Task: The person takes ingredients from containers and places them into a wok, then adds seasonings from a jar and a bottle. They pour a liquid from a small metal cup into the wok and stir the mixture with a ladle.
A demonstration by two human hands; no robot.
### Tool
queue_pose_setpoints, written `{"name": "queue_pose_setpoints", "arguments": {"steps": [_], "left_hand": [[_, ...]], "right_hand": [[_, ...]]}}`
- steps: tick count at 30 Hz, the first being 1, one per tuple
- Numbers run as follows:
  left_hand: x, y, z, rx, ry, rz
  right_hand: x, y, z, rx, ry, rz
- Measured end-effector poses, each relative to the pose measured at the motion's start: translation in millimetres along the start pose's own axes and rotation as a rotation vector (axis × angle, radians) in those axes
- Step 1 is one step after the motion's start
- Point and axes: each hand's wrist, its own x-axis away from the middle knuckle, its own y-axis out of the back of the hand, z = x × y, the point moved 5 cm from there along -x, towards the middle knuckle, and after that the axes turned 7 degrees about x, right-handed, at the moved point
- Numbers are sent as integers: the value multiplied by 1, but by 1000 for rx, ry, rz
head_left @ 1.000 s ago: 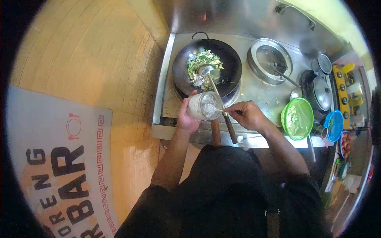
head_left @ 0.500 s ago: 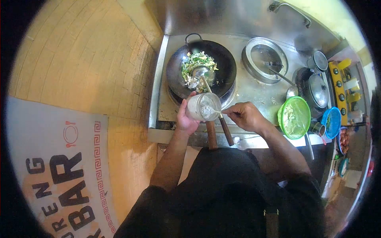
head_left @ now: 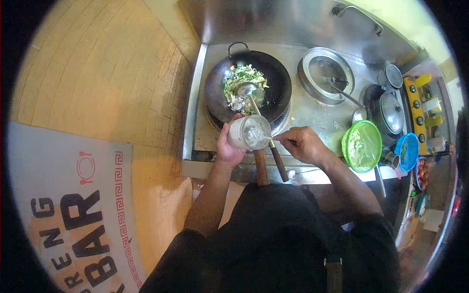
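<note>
My left hand (head_left: pixel 229 150) is wrapped round a clear jar (head_left: pixel 240 135) of white powder, tilted with its mouth toward the right. Between the pinched fingers of my right hand (head_left: pixel 304 145) is the handle of a small spoon (head_left: pixel 267 138), whose other end reaches into the jar. Behind the jar sits a black wok (head_left: pixel 277 80) with chopped green and white vegetables (head_left: pixel 246 74) in it. A ladle (head_left: pixel 248 89) rests on that food, its wooden handle (head_left: pixel 279 165) passing behind the jar toward me. The wok's wooden handle (head_left: pixel 261 168) also points my way.
Right of the wok stands a round metal pot (head_left: pixel 304 73) with a ladle (head_left: pixel 359 114) leaning from it. Farther right are a green basket (head_left: pixel 345 145) of shredded vegetables, a blue basket (head_left: pixel 414 141) and a lidded pot (head_left: pixel 392 112). A steel splashback (head_left: pixel 273 24) rises behind the stove.
The white powder inside the jar has shifted slightly as the spoon moves in it. Both hands stay in nearly the same place, and the wok and ladle have not moved.
</note>
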Motion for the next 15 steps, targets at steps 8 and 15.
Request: {"name": "queue_pose_setpoints", "arguments": {"steps": [8, 15], "left_hand": [[-5, 7, -5, -28, 44, 105], [2, 50, -51, -20, -83, 36]], "right_hand": [[0, 3, -6, -78, -67, -27], [-31, 21, -65, 1, -322, 13]]}}
